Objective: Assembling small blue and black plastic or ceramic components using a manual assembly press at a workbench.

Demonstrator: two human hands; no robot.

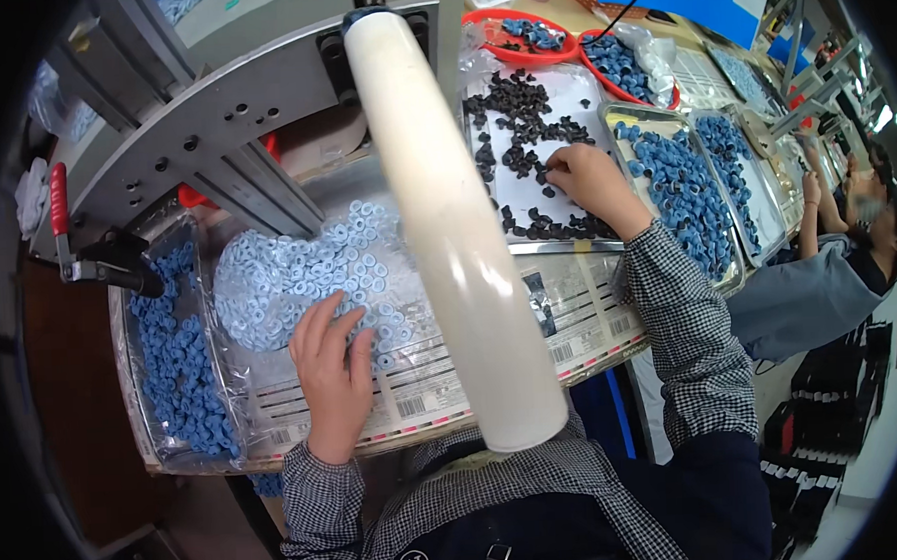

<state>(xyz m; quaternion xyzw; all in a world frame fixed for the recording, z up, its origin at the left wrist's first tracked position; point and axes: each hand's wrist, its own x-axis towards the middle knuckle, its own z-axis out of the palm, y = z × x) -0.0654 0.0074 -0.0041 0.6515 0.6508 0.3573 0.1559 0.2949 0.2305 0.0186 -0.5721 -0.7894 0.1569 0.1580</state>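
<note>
My left hand (pixel 331 380) rests at the near edge of a heap of pale blue rings (pixel 298 272), its fingers apart and nothing visibly held. Some of those rings lie loose to its right. Farther right, my right hand (pixel 597 185) reaches over a white-lined tray (pixel 525 192) strewn with small black parts (pixel 525 157). Thumb and fingers there are pinched together on a small black part (pixel 549 190), partly hidden by the fingertips. Between my hands, a long cream-white cylinder (pixel 456 230) crosses the view and covers some of the bench.
A metal frame with a red-handled clamp (pixel 59 197) stands at left, beside a tray of blue rings (pixel 180 367). Right of the black parts are trays of blue pieces (pixel 680 190); red bowls (pixel 490 44) stand behind. Another person's grey sleeve (pixel 800 300) shows at far right.
</note>
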